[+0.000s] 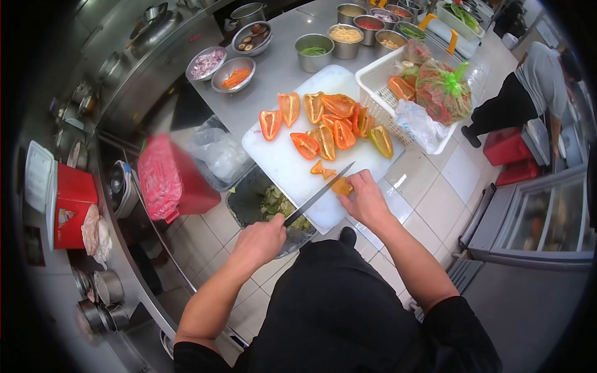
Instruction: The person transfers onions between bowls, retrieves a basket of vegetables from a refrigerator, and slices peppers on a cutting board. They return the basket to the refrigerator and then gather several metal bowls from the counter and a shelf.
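My left hand [258, 242] is closed round the dark handle of a knife [318, 194]. Its blade points up and right across the near part of a white cutting board [273, 163]. Between the fingers and thumb of my right hand [365, 200] is an orange-yellow pepper piece [341, 186], close to the blade; the fingers partly cover it. Small cut pepper pieces [321, 170] lie just beyond the knife. Farther up the board are several halved, hollowed peppers [328, 140], red, orange and one greenish [381, 142].
Below the board's left edge stands a bin [273, 205] with green scraps. A white basket [373, 93] holding bagged vegetables is at the right. Metal bowls [234, 74] and several metal pots [314, 53] line the counter's far side. Another person [535, 81] bends at the far right.
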`<state>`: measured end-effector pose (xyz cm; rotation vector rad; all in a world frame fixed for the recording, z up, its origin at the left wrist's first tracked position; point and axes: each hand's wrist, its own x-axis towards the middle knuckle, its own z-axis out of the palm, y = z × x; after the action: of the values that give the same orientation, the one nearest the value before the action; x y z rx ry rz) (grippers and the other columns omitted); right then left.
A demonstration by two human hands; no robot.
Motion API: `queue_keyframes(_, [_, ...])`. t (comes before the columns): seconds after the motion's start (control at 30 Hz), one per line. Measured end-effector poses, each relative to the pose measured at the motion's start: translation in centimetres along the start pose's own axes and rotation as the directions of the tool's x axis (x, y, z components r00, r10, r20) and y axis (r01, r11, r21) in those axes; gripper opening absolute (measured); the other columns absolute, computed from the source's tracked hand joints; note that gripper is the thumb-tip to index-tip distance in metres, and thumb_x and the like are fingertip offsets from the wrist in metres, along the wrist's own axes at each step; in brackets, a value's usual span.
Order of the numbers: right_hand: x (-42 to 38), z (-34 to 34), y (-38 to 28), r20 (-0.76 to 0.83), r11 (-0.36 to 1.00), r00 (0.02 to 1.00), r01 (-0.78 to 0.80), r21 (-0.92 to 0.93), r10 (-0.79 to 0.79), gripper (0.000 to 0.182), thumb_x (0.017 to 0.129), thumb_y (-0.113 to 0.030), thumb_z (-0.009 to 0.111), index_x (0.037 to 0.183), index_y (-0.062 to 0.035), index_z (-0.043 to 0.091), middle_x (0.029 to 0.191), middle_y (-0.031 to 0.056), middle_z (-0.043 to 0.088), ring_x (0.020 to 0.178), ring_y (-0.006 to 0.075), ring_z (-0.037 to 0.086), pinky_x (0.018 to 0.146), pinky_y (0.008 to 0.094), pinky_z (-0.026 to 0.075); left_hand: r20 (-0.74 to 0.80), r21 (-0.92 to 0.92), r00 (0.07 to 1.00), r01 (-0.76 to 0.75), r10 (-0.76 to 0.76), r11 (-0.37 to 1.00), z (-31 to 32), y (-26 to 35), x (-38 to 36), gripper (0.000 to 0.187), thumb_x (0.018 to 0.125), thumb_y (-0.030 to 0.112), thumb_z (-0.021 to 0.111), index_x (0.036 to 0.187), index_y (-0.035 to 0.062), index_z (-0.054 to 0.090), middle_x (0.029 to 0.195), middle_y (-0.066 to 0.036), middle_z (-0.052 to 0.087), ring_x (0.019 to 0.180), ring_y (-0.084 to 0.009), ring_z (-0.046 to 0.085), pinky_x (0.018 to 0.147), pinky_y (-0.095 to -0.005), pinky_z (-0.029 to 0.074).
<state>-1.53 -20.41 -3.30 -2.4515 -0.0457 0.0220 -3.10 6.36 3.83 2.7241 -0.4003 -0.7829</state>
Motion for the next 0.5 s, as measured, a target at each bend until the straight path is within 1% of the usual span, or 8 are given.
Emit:
queue_keyframes(0.1, [-0.7, -0.8, -0.9, -0.052, 1.0, 0.998, -0.023, -0.005, 0.023, 0.042, 0.078, -0.017, 0.08, 0.112, -0.0009, 0.061, 0.112, 0.0191, 0.053, 0.095, 0.035, 0.062, 0.082, 0.0421, 0.054, -0.02, -0.037, 0.999, 0.03, -0.031, 0.999, -0.8, 0.6, -1.0, 0.021, 0.098, 0.026, 0.051, 0.101, 0.0051, 0.049, 0.076, -0.027, 0.063, 0.078, -0.0479, 0.062, 0.072, -0.0585, 0.047])
queue_keyframes(0.2, [-1.0, -0.7, -1.0, -0.031, 0.99, 0.994, -0.097, 0.106, 0.101, 0.038, 0.08, -0.016, 0.078, 0.109, 0.0004, 0.06, 0.109, 0.0218, 0.054, 0.099, 0.0424, 0.06, 0.085, 0.0462, 0.053, 0.056, 0.021, 0.998, 0.027, -0.028, 0.999, -1.9, 1.2, -2.9, 0.021, 0.099, 0.024, 0.048, 0.104, 0.0038, 0.05, 0.083, -0.027, 0.068, 0.083, -0.0472, 0.065, 0.076, -0.0583, 0.049])
queue_keyframes(0.3, [-0.9, 0.3, 0.2, -0.073, 0.999, 0.997, -0.037, 0.027, 0.039, 0.035, 0.078, -0.018, 0.08, 0.104, -0.0015, 0.064, 0.098, 0.0164, 0.059, 0.078, 0.0294, 0.062, 0.073, 0.0401, 0.054, 0.162, 0.014, 0.98, 0.113, -0.113, 0.994, -1.1, 1.5, -3.4, 0.023, 0.1, 0.026, 0.047, 0.105, 0.0034, 0.05, 0.085, -0.028, 0.067, 0.085, -0.0484, 0.065, 0.078, -0.0591, 0.049])
queue_keyframes(0.4, [-1.0, 1.1, 0.8, -0.08, 1.0, 0.997, 0.0, 0.029, 0.002, 0.032, 0.079, -0.017, 0.079, 0.102, -0.0016, 0.063, 0.094, 0.0158, 0.061, 0.074, 0.0292, 0.062, 0.071, 0.0406, 0.053, 0.112, -0.105, 0.989, 0.11, -0.098, 0.988, 1.3, 1.1, -1.6, 0.024, 0.099, 0.03, 0.051, 0.105, 0.006, 0.051, 0.081, -0.028, 0.066, 0.083, -0.0497, 0.063, 0.076, -0.058, 0.048])
queue_keyframes(0.5, [-1.1, 1.2, 0.7, -0.096, 0.998, 0.995, 0.003, 0.069, 0.004, 0.031, 0.08, -0.016, 0.078, 0.102, -0.001, 0.062, 0.095, 0.016, 0.061, 0.074, 0.0285, 0.063, 0.07, 0.0407, 0.053, 0.056, -0.101, 0.997, 0.058, -0.052, 0.993, 1.2, 1.4, -0.4, 0.023, 0.099, 0.029, 0.051, 0.105, 0.0058, 0.051, 0.081, -0.027, 0.066, 0.083, -0.0492, 0.063, 0.075, -0.0578, 0.048])
